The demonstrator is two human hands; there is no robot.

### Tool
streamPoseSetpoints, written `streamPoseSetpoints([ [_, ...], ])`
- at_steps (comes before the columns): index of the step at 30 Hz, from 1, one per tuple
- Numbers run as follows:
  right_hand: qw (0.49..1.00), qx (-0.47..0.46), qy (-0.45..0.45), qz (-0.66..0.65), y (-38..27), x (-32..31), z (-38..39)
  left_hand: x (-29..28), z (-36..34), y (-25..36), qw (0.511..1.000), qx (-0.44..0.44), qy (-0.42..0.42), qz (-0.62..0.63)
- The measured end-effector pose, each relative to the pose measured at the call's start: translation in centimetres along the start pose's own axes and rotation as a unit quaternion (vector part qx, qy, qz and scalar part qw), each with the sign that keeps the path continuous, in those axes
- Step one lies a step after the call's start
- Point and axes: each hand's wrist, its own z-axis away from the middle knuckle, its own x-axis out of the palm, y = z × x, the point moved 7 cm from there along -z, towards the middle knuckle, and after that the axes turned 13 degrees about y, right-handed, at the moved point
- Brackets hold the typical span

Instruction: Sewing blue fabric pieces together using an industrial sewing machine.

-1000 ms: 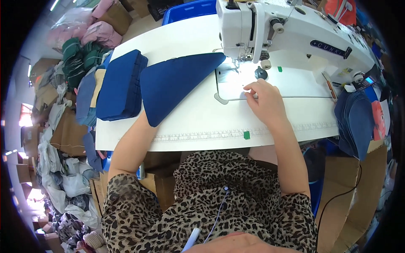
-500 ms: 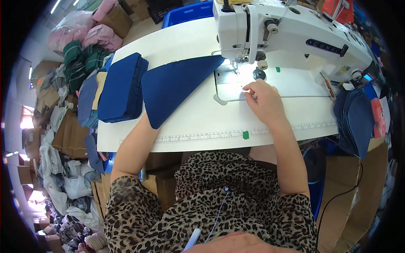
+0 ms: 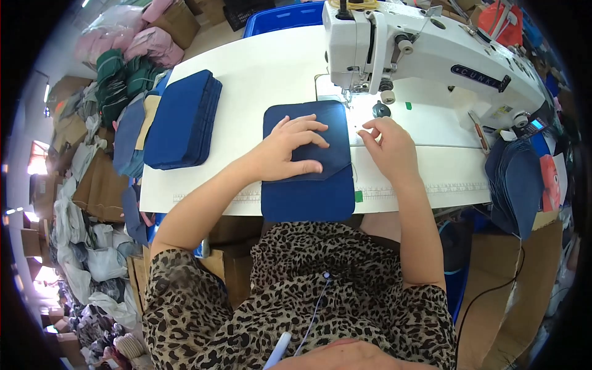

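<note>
A blue rounded-rectangle fabric panel lies on the table in front of me, its near end over the front edge. On its upper part rests a darker blue fabric layer with an angled lower corner. My left hand lies on that layer, fingers spread. Just right of the panel, my right hand is closed, thumb and forefinger close together; whatever they may hold is too small to make out. The panel's top right corner is near the needle area of a white sewing machine. A loose thread shows at its right edge.
A stack of blue fabric panels stands at the table's left. Dark blue cut pieces hang over the right end, near scissors-like snips. A blue bin sits behind the table. A printed ruler strip runs along the front edge.
The blue panel has come from beside the stack to in front of me, swung round and laid flat. My left hand, formerly under it, is now on top. The right hand has barely moved.
</note>
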Motion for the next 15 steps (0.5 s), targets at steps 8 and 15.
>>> streamPoseSetpoints([
  [8, 1.0, -0.019, -0.012, -0.011, 0.5, 0.8, 0.3, 2.6, 1.5, 1.2, 0.996, 0.033, -0.036, -0.075],
  [15, 0.994, -0.112, -0.011, -0.018, -0.8, 0.3, -0.1, 4.2, 0.0, 2.6, 0.997, 0.053, -0.034, -0.036],
])
